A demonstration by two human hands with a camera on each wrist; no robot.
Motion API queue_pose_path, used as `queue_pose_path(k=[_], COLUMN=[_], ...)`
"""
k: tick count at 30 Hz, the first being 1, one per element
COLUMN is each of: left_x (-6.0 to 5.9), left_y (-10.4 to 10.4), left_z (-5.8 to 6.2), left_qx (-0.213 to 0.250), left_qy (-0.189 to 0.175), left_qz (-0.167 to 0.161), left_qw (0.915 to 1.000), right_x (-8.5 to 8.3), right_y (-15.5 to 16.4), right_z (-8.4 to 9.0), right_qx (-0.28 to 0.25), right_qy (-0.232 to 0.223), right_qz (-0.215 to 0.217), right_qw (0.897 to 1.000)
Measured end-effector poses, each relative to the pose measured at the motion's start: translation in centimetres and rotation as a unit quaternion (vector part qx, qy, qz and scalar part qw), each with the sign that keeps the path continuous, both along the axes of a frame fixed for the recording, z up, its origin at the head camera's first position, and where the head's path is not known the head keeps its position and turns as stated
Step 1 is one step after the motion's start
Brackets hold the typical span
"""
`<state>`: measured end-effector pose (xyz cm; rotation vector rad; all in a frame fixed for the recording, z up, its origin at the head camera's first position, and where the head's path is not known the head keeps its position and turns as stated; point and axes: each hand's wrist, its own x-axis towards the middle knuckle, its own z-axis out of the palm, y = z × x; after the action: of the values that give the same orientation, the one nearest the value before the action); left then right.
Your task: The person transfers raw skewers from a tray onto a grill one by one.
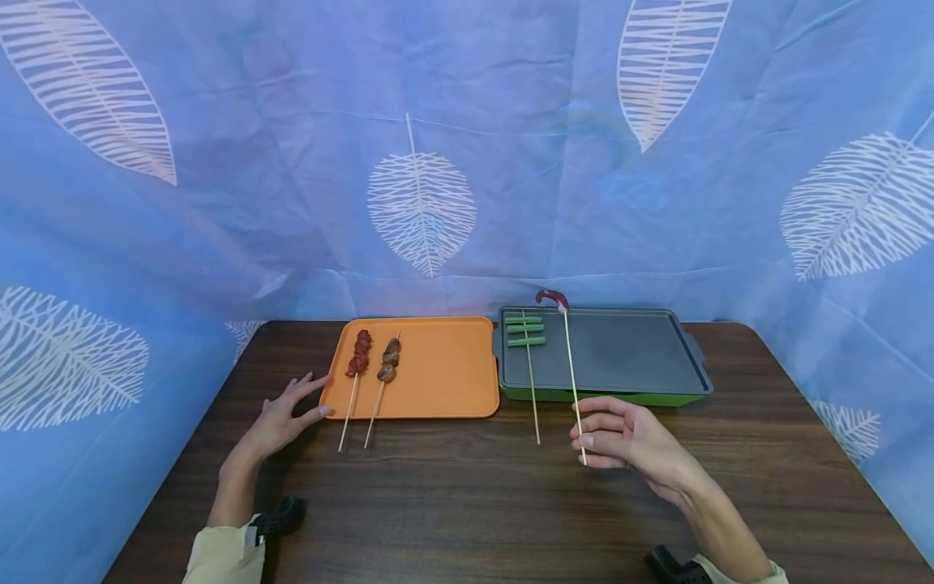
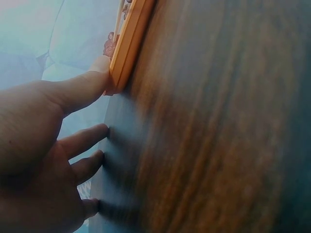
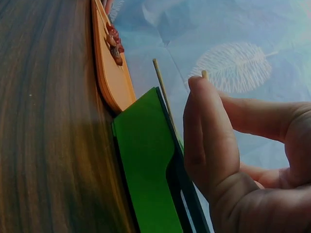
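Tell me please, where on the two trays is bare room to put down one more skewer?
The orange tray is bare right of its two meat skewers. The grey griddle is bare right of the skewer in the right hand. Its left end is crowded: the green-vegetable skewer lies there.

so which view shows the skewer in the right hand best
The head view: the whole skewer shows, red piece at its far tip over the grill pan, pinched by the right hand. The right wrist view shows only its near end; the left wrist view shows none.
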<state>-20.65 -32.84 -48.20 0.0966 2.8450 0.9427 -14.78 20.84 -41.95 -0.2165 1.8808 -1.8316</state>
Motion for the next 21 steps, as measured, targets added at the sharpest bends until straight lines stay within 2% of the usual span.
queue_pose_path(k=[10,21], left_x=[0.0,0.1], left_y=[-0.1,0.1], left_z=[0.0,0.1], left_qx=[0.005,0.002], left_qy=[0.01,0.005], left_qz=[-0.012,-0.008], left_qw=[0.9999,1.0], right_x=[-0.5,-0.7], right_y=[1.1,1.7], right_z=[-0.9,-1.4], right_qx=[-0.002,-0.02], right_qy=[-0.018,-0.033], right_qz=[0.006,0.025], right_qw=[1.0,0.999])
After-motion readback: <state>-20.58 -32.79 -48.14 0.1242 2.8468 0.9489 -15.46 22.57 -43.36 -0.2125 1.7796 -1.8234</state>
